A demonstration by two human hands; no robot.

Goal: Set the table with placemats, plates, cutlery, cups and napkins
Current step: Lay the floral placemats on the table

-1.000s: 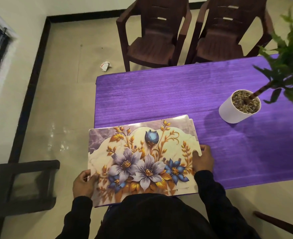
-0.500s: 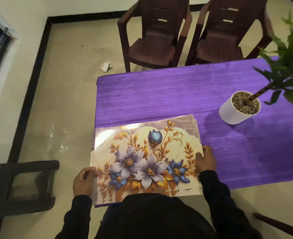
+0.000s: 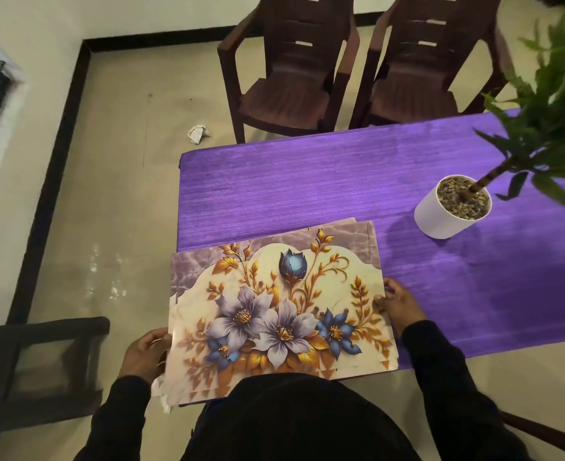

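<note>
At near table (image 3: pixel 307 181) corner: left hand (image 3: pixel 143 356), right hand (image 3: pixel 395 304) pinch placemat stack (image 3: pixel 274 314) side edges. Thin, glossy, floppy, likely slippery; support both ends.

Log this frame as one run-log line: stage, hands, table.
stage: placemats | left hand + right hand: grip ends of glossy floral placemat stack | purple-clothed table: stack at near corner, white potted plant

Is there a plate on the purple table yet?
No, the purple table holds only the stack of floral placemats, held at its sides by the left hand and right hand, and a potted plant.
</note>
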